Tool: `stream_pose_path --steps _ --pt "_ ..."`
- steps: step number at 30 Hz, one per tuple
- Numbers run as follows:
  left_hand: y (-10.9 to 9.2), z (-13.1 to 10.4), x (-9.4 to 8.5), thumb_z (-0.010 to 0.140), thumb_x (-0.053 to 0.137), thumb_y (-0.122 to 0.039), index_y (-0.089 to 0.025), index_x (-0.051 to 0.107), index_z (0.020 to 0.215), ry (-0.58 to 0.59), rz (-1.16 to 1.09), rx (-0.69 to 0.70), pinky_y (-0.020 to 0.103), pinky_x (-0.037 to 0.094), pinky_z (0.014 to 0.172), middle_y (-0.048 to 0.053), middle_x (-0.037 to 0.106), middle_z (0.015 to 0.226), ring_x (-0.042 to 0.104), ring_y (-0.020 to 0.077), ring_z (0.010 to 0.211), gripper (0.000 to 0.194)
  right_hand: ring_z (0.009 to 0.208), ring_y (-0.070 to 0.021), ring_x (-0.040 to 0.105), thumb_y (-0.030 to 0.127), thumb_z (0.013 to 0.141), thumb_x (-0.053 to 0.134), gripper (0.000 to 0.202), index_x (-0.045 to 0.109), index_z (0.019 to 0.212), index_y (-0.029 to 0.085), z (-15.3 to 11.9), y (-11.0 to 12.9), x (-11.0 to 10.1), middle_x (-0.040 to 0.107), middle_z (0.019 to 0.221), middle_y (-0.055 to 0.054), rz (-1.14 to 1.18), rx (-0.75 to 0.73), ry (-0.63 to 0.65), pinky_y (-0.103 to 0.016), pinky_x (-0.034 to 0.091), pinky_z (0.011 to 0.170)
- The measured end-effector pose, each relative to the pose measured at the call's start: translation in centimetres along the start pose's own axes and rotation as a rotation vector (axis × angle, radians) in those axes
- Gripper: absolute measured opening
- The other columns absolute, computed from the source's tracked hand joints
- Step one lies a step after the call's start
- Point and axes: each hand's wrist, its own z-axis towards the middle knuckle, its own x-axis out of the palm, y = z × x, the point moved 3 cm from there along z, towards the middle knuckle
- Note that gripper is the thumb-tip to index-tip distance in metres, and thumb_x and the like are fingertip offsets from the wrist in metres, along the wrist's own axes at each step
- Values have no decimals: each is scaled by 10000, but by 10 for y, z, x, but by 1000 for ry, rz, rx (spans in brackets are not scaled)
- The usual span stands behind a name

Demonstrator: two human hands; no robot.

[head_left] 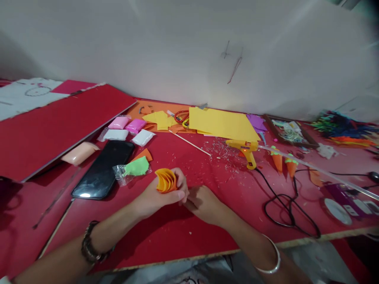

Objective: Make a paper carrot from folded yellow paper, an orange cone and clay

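My left hand (155,197) is closed around a rolled, layered orange and yellow paper piece (166,180), whose curved layers face up. The thumb lies along its lower edge. My right hand (204,202) meets the left fingertips just right of the paper piece. Its fingers are bent inward and partly hidden, and what they grip, if anything, cannot be made out. Both hands are above the red table (177,232) near its front edge. A bright green clay lump (137,167) in clear wrap lies left of the paper piece.
A black phone (103,169) and clay packets (118,122) lie left. Yellow sheets (222,122) and a thin stick (191,143) are behind the hands. At right are a yellow glue gun (244,150), its looping black cable (291,211), orange paper carrots (277,159) and a purple power strip (349,201).
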Motion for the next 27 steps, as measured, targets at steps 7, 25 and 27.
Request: stream_pose_path --steps 7,25,27 --pt "0 -2 3 702 633 -252 -177 368 709 -79 -24 11 199 323 504 -61 417 589 379 52 505 276 660 -142 596 230 866 377 227 576 821 130 1 5 1 657 751 -73 -11 -29 -39 -218 385 603" --pt "-36 -11 -21 703 614 -363 -252 336 1254 -246 487 83 346 375 907 99 424 1207 419 221 1125 627 597 -148 618 391 916 208 501 608 716 166 -13 -3 -16 662 648 -55 -271 236 -27 -250 303 515" --pt "-50 -16 -32 776 525 -341 -250 400 1197 -317 833 94 345 359 925 86 429 1204 425 202 1110 449 618 -160 625 384 918 196 510 609 707 172 -19 -10 -22 664 659 -61 -310 290 -11 -251 319 529"
